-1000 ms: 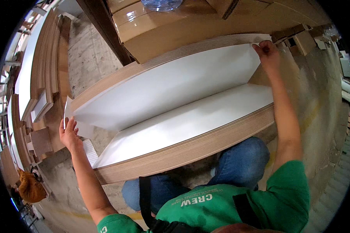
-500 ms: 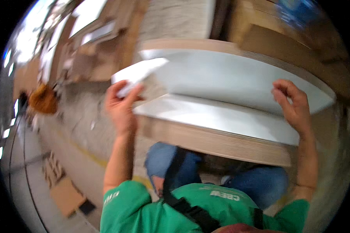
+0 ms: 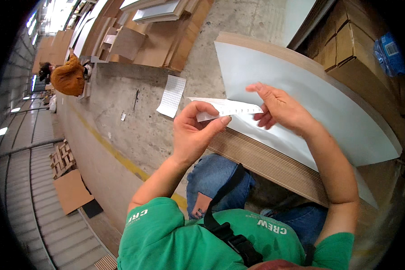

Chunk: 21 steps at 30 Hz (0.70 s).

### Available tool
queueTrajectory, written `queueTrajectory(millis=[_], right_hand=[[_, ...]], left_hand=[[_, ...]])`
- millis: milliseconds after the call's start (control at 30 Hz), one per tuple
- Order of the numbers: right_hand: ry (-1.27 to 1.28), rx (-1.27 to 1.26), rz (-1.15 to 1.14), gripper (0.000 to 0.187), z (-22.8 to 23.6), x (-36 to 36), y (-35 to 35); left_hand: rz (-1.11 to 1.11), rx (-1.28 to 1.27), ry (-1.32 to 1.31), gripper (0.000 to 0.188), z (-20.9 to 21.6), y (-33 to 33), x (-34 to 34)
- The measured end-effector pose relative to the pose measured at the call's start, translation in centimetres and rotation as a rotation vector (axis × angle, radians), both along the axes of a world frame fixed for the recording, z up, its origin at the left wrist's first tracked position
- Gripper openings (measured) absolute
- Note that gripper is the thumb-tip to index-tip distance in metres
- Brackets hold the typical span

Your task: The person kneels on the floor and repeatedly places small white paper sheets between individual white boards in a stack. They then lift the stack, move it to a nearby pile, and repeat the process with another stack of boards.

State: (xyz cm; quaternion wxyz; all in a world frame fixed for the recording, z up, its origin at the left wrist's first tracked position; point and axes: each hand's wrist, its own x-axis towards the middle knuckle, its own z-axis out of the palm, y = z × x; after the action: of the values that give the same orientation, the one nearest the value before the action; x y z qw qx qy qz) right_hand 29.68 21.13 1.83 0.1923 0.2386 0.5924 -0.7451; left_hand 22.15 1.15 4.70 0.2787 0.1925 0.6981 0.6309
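My left hand (image 3: 197, 130) pinches a white sheet of labels (image 3: 231, 109) between thumb and fingers. The sheet is folded or curled, with a row of small dark marks along it. Just past its right end is my right hand (image 3: 281, 108), fingers apart; I see nothing held in it. Below and behind both hands lean two stacks of white-faced boards, the far stack (image 3: 297, 85) and the near stack (image 3: 274, 164), their brown layered edges showing. They meet in a V shape. On the concrete floor left of my hands lies another printed sheet (image 3: 171, 96) with a grid of marks.
Cardboard boxes (image 3: 355, 54) stand at the far right, with a blue plastic-wrapped pack (image 3: 391, 53) on them. Wooden panels (image 3: 155, 42) are piled at the far left. A person in an orange top (image 3: 69, 77) is beyond. A yellow line (image 3: 117, 155) crosses the floor.
My view has turned. My left hand has brought the label sheet rightward, close to my right hand. My right hand has come left from over the boards, and its fingers have spread.
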Motion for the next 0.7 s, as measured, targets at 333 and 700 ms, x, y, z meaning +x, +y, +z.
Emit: queueTrajectory(millis=[333,700], right_hand=[[0.409,0.282,-0.136,0.029,-0.1,0.8,-0.2],[1.145,1.252,0.056,0.017,3.5,0.4,-3.3]], left_hand=[[-0.101,-0.047,-0.218,0.032,1.5,1.0,-0.4],[-0.187,-0.112,-0.031,0.028,1.4,1.3,0.1]])
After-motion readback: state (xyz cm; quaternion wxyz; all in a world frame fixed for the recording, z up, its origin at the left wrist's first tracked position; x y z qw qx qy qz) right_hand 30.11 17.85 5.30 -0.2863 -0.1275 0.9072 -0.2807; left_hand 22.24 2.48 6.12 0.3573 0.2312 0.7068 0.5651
